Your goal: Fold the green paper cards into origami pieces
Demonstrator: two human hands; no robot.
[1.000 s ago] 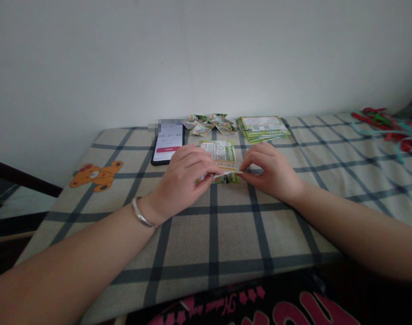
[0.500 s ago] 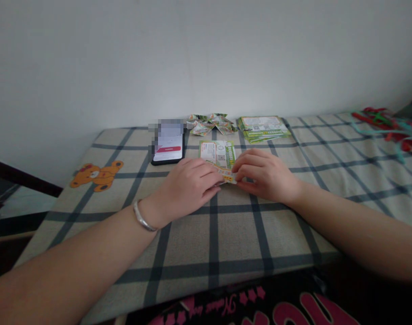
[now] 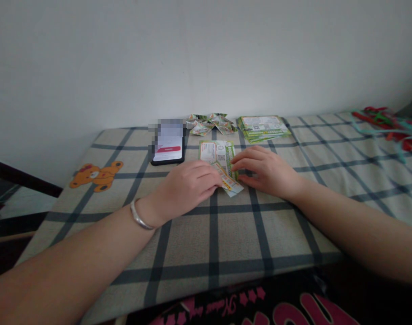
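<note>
A printed green-and-white paper leaflet [image 3: 221, 152] lies on the checked cloth between my hands. At its near side a slanted, folded-looking strip of printed paper [image 3: 230, 183] shows yellow and orange print; whether it joins the leaflet underneath is unclear. My left hand [image 3: 195, 183], with a silver bangle at the wrist, is closed on the strip's left end, fingertips partly hidden. By the leaflet's right edge rests my right hand [image 3: 265, 174], its thumb and fingers apart and nothing visible between them.
A phone [image 3: 168, 151] with its screen lit lies behind my left hand. Folded paper pieces [image 3: 212, 125] and a stack of leaflets [image 3: 265, 127] sit along the wall. Coloured ribbons or cords [image 3: 388, 124] lie far right. A bear picture [image 3: 96, 176] is on the cloth [image 3: 185, 243].
My right hand has let go of the paper's near edge and opened, shifting slightly. The strip now slants down to the right, its free end sticking out from my left hand.
</note>
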